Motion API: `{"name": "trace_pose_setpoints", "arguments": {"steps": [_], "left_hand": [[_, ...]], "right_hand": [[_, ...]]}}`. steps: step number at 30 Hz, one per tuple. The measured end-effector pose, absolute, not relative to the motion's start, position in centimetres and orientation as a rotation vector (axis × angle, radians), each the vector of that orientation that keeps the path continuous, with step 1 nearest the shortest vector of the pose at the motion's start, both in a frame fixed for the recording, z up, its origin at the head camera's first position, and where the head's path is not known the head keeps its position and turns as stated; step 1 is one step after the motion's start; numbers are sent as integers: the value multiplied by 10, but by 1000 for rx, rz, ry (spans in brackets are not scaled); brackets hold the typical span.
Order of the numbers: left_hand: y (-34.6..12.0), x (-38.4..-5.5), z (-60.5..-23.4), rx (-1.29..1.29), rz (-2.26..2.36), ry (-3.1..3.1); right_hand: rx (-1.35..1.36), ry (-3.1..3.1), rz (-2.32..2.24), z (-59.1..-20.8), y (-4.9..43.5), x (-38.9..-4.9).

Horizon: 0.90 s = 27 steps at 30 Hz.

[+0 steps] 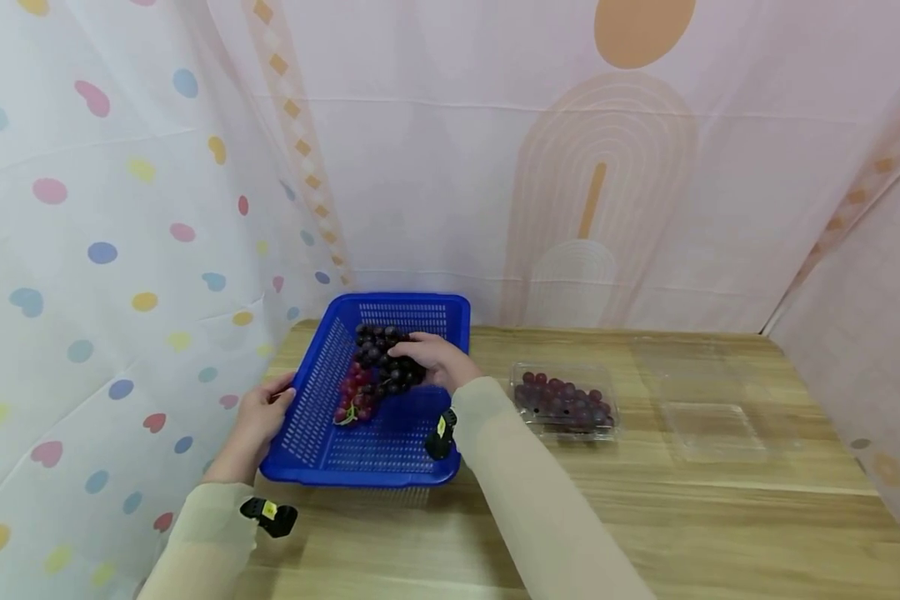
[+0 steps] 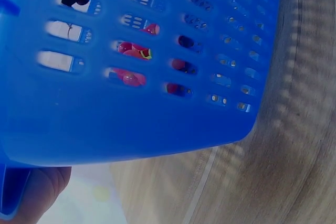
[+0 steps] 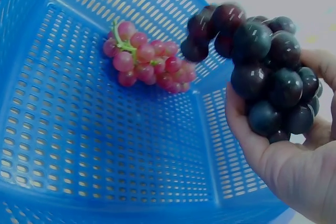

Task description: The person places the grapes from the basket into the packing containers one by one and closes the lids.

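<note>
My right hand (image 1: 437, 360) grips a bunch of dark purple grapes (image 1: 378, 354) inside the blue plastic basket (image 1: 367, 477). In the right wrist view the dark bunch (image 3: 278, 77) rests between curved fingers and thumb, above the basket floor. A bunch of red grapes (image 3: 149, 61) with a green stem lies on the floor of the basket, partly behind the dark bunch in the head view. At the basket's left rim, my left hand (image 1: 258, 417) holds on with thumb and fingers. Through the slots of the wall, the left wrist view shows bits of the red grapes (image 2: 128, 77).
Right of the basket stands a clear plastic box (image 1: 562, 433) with reddish-purple grapes (image 1: 566, 402) inside. Farther right on the wooden table (image 1: 645, 517) is an empty-looking clear container (image 1: 712, 425). Patterned curtains (image 1: 420, 167) hang behind and to the left.
</note>
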<state>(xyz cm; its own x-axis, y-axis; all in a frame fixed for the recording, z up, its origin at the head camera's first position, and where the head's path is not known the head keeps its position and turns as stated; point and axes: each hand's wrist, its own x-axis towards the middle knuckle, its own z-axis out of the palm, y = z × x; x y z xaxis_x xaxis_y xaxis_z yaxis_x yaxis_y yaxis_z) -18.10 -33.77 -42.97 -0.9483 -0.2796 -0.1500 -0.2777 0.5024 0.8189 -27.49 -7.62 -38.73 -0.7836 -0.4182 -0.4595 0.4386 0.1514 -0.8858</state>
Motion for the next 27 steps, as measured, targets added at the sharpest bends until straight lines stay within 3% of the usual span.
{"name": "trace_pose_setpoints", "arguments": {"steps": [8,27], "left_hand": [[-338,-182,-430,505,-1488,-2717],[-345,-183,-434,514,-1467,-2730]], "right_hand": [[-16,1856,-1761,-377,-64,-274],[-378,2269,-1642,-362,-36,-256]]}}
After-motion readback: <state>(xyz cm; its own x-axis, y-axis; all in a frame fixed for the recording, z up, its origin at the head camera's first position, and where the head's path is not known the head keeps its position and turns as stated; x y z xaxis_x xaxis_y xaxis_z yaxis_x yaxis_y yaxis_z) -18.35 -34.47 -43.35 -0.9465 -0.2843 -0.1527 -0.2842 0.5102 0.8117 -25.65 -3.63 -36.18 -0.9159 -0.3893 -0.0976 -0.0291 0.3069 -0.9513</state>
